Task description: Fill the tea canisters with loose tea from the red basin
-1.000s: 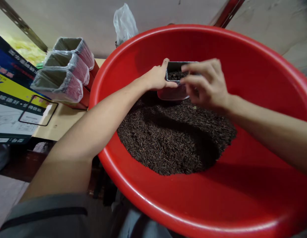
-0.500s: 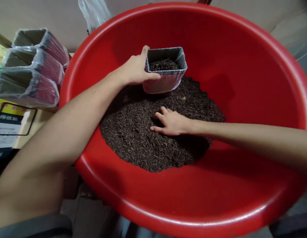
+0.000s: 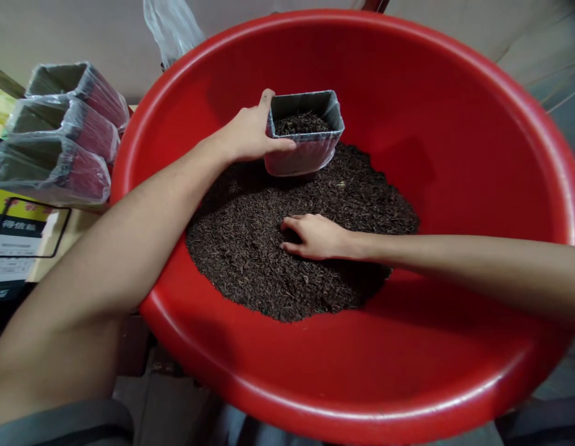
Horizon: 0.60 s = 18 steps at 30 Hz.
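Note:
My left hand (image 3: 257, 133) grips the left end of a rectangular tin (image 3: 302, 153), its thumb along the near side and its fingers round the far corner. Clear plastic wraps the tin, and dark loose tea leaves (image 3: 302, 123) lie inside below its rim. It is held upright over the far part of a heap of the same tea (image 3: 268, 266). In the middle of that heap is my right hand (image 3: 317, 236), palm down, with fingers curled into the leaves and thumb drawn in. Its fingertips are partly hidden by the tea.
A large red basin (image 3: 352, 371) holds the heap. Left of it stand three plastic-wrapped tins (image 3: 85, 176) with open tops, beside a printed box (image 3: 18, 248). A clear plastic bag (image 3: 173, 31) hangs behind the basin's far left rim.
My right hand's fingers have curled in and closed on the tea, with the hand slightly lower in view. The left hand still holds the tin in about the same place.

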Tool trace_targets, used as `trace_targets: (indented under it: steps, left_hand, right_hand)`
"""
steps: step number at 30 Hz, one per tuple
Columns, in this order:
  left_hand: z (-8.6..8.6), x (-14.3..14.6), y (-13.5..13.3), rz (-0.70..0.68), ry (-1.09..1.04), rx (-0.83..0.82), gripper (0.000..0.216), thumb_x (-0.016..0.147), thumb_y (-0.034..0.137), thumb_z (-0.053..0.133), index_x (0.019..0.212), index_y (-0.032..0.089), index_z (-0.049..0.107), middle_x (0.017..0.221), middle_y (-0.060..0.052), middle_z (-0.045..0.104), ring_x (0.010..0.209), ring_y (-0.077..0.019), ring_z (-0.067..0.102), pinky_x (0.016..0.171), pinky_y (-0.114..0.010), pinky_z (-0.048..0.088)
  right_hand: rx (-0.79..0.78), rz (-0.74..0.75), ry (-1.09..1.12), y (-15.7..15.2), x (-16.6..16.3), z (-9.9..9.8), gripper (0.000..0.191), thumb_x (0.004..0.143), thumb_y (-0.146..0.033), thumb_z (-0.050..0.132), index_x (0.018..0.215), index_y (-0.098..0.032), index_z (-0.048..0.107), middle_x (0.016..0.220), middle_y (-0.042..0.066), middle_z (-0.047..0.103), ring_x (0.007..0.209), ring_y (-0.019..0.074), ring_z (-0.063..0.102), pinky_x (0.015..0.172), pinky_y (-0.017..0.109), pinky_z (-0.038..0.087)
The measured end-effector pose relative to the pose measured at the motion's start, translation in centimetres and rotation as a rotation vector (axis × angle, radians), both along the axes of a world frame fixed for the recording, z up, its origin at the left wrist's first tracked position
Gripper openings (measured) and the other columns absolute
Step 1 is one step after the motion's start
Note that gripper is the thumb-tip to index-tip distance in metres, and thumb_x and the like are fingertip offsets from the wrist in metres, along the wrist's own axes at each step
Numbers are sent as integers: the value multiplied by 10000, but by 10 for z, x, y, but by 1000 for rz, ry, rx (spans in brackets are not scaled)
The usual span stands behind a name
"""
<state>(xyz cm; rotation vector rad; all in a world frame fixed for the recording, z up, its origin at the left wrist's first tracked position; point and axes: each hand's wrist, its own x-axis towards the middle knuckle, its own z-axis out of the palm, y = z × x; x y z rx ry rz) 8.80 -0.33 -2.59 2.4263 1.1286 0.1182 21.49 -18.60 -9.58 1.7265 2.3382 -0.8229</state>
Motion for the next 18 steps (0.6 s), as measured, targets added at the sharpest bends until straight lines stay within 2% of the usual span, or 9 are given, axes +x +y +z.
trace_targets:
  steps: [3, 5, 7, 10, 13, 15, 18]
  left_hand:
    - [-3, 0, 2, -15, -18, 9, 948, 754, 607, 733, 1545, 310, 302, 1334, -96, 672, 1283, -349, 592, 1048, -406, 463]
    - [-2, 0, 2, -19, -21, 7, 941, 763, 599, 735, 1541, 289, 306, 1321, -105, 675, 1283, -351, 595, 1043, -402, 466]
    - [-1, 0, 0, -21, -24, -2, 918, 776, 580, 735, 1531, 264, 319, 1307, -120, 677, 1269, -353, 604, 1032, -402, 474]
    - [0, 0, -1, -21, -19, -20, 879, 790, 551, 737, 1509, 233, 344, 1294, -146, 677, 1244, -362, 615, 1019, -418, 485]
    - [-2, 0, 1, -18, -21, -22, 875, 789, 535, 744, 1497, 199, 354, 1284, -171, 671, 1214, -363, 630, 1010, -429, 494]
    - [-5, 0, 4, -27, -30, -15, 890, 780, 539, 748, 1499, 203, 348, 1309, -168, 658, 1196, -347, 639, 1010, -422, 500]
    - [-9, -1, 6, -40, -25, -4, 894, 770, 545, 740, 1508, 224, 352, 1354, -152, 634, 1197, -330, 639, 1011, -415, 508]
  right_hand:
    - [-10, -62, 83, 10, 7, 0, 321, 899, -351, 636, 1176, -205, 709, 1053, 102, 780, 915, 270, 735, 837, 396, 568]
    - [35, -120, 142, 21, 15, 9, 299, 887, -334, 638, 1137, -194, 726, 959, 85, 779, 852, 252, 726, 790, 377, 565]
    - [163, -157, 223, 34, 24, 28, 266, 877, -326, 641, 1087, -189, 733, 955, 71, 772, 863, 241, 712, 784, 365, 557]
    - [399, -202, 312, 60, 38, 69, 232, 848, -336, 673, 1022, -192, 727, 984, 56, 762, 896, 241, 692, 814, 377, 547]
    - [607, -247, 301, 88, 46, 102, 211, 826, -343, 708, 993, -215, 705, 986, 57, 758, 887, 242, 672, 842, 398, 540]
    - [727, -260, 250, 107, 45, 108, 216, 825, -366, 718, 998, -241, 687, 1015, 71, 756, 898, 250, 663, 863, 409, 537]
    - [820, -286, 155, 131, 39, 97, 261, 857, -447, 684, 1021, -244, 678, 1053, 105, 750, 940, 276, 661, 870, 425, 528]
